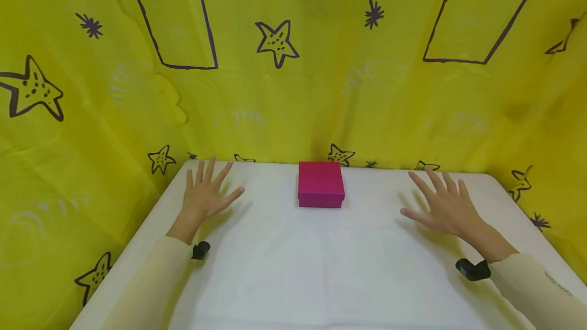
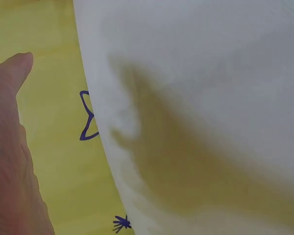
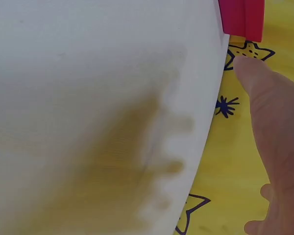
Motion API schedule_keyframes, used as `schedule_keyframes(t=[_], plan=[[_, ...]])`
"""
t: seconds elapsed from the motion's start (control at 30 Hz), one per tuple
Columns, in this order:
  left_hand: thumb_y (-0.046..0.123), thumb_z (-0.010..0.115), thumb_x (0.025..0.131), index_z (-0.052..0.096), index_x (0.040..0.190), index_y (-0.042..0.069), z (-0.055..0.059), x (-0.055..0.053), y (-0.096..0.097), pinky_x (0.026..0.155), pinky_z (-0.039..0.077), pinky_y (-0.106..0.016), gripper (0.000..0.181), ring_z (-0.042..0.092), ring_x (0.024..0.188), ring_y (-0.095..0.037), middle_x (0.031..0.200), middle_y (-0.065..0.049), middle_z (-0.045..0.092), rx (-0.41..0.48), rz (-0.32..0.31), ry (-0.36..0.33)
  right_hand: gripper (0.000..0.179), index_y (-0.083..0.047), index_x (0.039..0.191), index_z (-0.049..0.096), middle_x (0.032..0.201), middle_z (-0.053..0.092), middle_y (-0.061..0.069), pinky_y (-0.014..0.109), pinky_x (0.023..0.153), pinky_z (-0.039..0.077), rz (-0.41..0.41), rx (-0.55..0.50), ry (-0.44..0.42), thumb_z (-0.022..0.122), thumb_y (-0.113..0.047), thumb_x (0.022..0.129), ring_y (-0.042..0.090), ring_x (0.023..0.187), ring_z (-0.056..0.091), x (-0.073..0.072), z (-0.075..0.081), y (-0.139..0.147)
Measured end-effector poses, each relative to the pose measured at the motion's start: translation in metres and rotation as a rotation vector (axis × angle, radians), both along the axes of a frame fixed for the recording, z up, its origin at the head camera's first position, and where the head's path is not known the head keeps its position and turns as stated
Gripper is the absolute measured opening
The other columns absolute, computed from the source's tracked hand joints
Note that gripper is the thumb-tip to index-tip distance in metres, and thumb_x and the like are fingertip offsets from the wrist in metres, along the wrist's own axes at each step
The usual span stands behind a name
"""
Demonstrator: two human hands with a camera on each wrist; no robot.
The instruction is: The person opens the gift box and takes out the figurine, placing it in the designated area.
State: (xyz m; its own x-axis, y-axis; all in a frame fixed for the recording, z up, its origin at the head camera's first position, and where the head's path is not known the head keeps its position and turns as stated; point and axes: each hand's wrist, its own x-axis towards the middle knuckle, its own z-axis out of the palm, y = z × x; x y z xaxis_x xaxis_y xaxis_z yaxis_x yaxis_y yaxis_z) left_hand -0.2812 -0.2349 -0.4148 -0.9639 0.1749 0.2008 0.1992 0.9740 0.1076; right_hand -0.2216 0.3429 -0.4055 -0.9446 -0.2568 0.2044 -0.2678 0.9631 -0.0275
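Note:
A pink-red lidded box [image 1: 320,181] sits near the far edge of the white table, midway between the hands. My left hand [image 1: 205,192] hovers over the table's left side, fingers spread and holding nothing. Over the right side my right hand [image 1: 448,207] is spread out likewise, its thumb pointing toward the middle. Both hands are well apart from the box. In the right wrist view a corner of the box [image 3: 242,18] shows beyond the thumb. The left wrist view has only part of the left hand [image 2: 12,147] and its shadow on the table.
The white table [image 1: 293,269] reaches back to a yellow curtain [image 1: 321,106] with drawn stars and frames, which also hangs along both sides. A dark wrist-worn device [image 1: 201,250] is at the left cuff, another dark device [image 1: 473,270] at the right.

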Motion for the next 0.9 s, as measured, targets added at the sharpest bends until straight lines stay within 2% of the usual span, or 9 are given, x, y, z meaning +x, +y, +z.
schedule_keyframes(t=[0.3,0.53,0.9], plan=[[0.076,0.042,0.095,0.020,0.166,0.030,0.001,-0.005,0.011,0.119,-0.012,-0.068,0.087,-0.008,0.155,-0.046,0.172,-0.018,-0.001,0.009,-0.005,-0.023,0.098,-0.019,0.162,0.026,0.162,0.022,0.030,0.082,0.107,0.014,0.021,0.031,-0.003,0.064,-0.070,0.088,0.062,0.139,0.024,-0.012,0.013,-0.010],[0.079,0.038,0.094,0.022,0.165,0.032,0.000,-0.010,0.020,0.121,-0.003,-0.070,0.086,0.000,0.155,-0.048,0.172,-0.016,0.002,-0.012,-0.012,-0.001,0.095,-0.016,0.160,0.032,0.161,0.023,0.029,0.081,0.110,0.015,0.070,0.000,0.027,0.067,-0.066,0.088,0.060,0.140,0.025,-0.022,0.013,-0.019],[0.075,0.037,0.097,0.019,0.165,0.036,-0.001,-0.019,0.050,0.121,-0.003,-0.069,0.081,0.003,0.155,-0.047,0.172,-0.015,0.001,0.007,-0.037,-0.031,0.085,-0.012,0.155,0.039,0.159,0.030,0.030,0.078,0.110,0.022,0.199,-0.075,0.083,0.072,-0.054,0.089,0.060,0.137,0.033,-0.044,0.007,-0.043]])
